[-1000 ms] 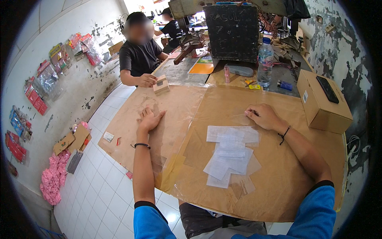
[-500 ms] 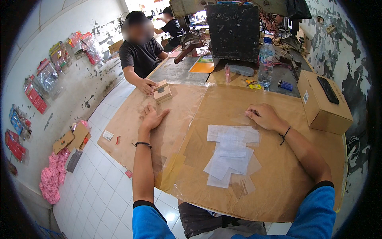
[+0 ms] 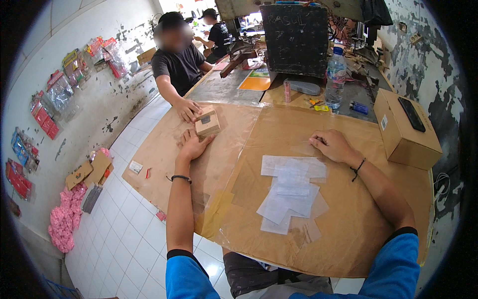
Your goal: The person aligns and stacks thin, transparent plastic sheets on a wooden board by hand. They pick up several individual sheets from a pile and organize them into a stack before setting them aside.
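Observation:
My left hand (image 3: 193,145) rests open on the brown-covered table, fingers and thumb apart. Its fingertips lie at the near side of a small cardboard box (image 3: 207,122) with a dark square on its top; whether they touch it I cannot make out. From the far side, another person's hand (image 3: 187,109) is on that same box. To the right, my right hand (image 3: 332,144) lies on the table with its fingers curled together; anything inside them is hidden. In front of it a loose pile of whitish translucent sheets (image 3: 290,192) overlaps with clear ones.
At the right stands a larger cardboard box (image 3: 406,132) with a black phone (image 3: 411,113) on top. A water bottle (image 3: 335,79), a blue lighter (image 3: 358,107) and a grey case (image 3: 304,88) stand or lie farther back. A small white packet (image 3: 135,167) lies near the left edge.
The other person's hand has brought the small box nearer and slightly right, up to my left fingers. My hands stay nearly where they were; the view shifts a little.

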### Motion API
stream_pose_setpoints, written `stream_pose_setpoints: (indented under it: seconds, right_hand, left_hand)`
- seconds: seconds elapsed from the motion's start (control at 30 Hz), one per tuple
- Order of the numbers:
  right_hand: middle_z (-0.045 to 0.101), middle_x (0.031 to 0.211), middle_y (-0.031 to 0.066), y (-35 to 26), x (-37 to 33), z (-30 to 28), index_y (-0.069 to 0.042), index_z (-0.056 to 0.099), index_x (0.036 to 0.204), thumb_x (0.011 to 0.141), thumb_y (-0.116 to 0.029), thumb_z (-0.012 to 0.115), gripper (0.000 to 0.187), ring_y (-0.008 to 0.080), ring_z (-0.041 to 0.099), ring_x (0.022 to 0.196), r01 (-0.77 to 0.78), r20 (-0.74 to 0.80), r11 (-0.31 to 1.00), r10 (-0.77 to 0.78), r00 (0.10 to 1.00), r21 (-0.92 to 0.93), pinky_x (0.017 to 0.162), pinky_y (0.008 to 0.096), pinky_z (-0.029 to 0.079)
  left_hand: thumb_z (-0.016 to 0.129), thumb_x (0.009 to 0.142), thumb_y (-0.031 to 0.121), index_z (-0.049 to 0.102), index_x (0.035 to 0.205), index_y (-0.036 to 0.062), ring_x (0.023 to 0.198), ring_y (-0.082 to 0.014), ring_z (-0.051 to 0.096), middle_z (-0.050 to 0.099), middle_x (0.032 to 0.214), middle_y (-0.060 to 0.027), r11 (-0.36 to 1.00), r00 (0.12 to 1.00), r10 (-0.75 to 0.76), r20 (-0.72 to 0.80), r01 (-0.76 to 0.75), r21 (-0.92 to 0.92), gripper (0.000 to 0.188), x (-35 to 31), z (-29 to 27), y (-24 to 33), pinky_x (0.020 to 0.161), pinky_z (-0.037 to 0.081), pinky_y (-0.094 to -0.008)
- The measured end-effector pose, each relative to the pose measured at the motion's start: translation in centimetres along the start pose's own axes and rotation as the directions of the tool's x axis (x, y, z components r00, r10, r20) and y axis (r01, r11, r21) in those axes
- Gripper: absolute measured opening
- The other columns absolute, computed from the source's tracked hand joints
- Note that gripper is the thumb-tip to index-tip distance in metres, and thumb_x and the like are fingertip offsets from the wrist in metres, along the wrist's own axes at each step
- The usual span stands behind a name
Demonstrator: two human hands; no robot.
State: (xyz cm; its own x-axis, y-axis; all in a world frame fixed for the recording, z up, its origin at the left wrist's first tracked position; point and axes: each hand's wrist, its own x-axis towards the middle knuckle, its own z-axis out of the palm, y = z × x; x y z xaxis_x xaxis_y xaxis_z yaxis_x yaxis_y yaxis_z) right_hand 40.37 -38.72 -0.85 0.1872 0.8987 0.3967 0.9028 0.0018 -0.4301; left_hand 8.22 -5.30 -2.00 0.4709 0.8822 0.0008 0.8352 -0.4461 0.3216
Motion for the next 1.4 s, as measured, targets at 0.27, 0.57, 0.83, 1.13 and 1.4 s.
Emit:
stream_pose_setpoints:
  seconds: [0.27, 0.57, 0.83, 1.13, 1.4]
  right_hand:
    - [0.067, 0.076, 0.0141, 0.1, 0.0, 0.1, -0.006, 0.07, 0.096, 0.096, -0.026, 0.061, 0.022, 0.0296, 0.062, 0.065, 0.011, 0.003, 1.0, -0.011, 1.0, -0.002, 0.06, 0.0398, 0.046]
    - [0.066, 0.074, 0.0146, 0.1, 0.1, 0.0, -0.006, 0.07, 0.095, 0.096, -0.026, 0.061, 0.022, 0.0297, 0.061, 0.063, 0.008, 0.005, 1.0, -0.008, 1.0, -0.017, 0.06, 0.0399, 0.045]
    - [0.064, 0.071, 0.014, -0.3, 0.1, 0.0, -0.005, 0.07, 0.095, 0.095, -0.025, 0.061, 0.022, 0.0267, 0.058, 0.059, -0.003, 0.022, 1.0, 0.004, 1.0, -0.015, 0.058, 0.0378, 0.044]
    - [0.069, 0.08, 0.0123, -0.9, 1.4, 0.2, 0.0, 0.069, 0.101, 0.099, -0.029, 0.058, 0.03, 0.0211, 0.065, 0.073, -0.144, 0.0, 0.971, 0.147, 0.989, 0.193, 0.067, 0.0361, 0.049]
    - [0.056, 0.068, 0.0, -9.6, 12.8, 2.3, -0.003, 0.069, 0.099, 0.1, -0.033, 0.061, 0.031, 0.0118, 0.05, 0.06, 0.087, 0.112, 0.908, -0.145, 0.983, 0.409, 0.058, 0.0306, 0.042]
  left_hand:
    - [0.069, 0.073, 0.076, 0.011, 0.159, 0.0055, 0.151, -0.0438, 0.012, 0.017, 0.16, -0.0289, 0.995, 0.996, 0.089, 0.022, -0.088, -0.037, 0.126, 0.7, 0.1, -0.9, 0.121, 0.013, -0.0545]
    - [0.07, 0.074, 0.074, 0.014, 0.157, -0.0024, 0.152, -0.044, 0.006, 0.014, 0.161, -0.0301, 0.977, 0.971, 0.212, 0.111, -0.211, -0.027, 0.126, 1.9, 0.3, -2.0, 0.123, 0.012, -0.0472]
    - [0.062, 0.082, 0.073, 0.01, 0.157, -0.0036, 0.152, -0.042, 0.003, 0.009, 0.162, -0.0314, 0.96, 0.952, 0.266, 0.15, -0.247, -0.133, 0.12, 2.7, 0.3, -3.5, 0.124, 0.011, -0.0441]
    - [0.047, 0.091, 0.074, 0.003, 0.153, -0.0134, 0.153, -0.0411, -0.005, 0.001, 0.161, -0.0358, 0.938, 0.943, 0.275, 0.187, -0.22, -0.267, 0.117, 2.1, -0.8, -2.7, 0.124, 0.007, -0.0433]
    - [0.051, 0.082, 0.083, -0.008, 0.151, -0.0153, 0.152, -0.0413, -0.009, -0.008, 0.16, -0.0359, 0.91, 0.873, 0.331, 0.358, -0.195, -0.366, 0.134, -2.0, -4.7, 1.2, 0.124, 0.007, -0.0413]
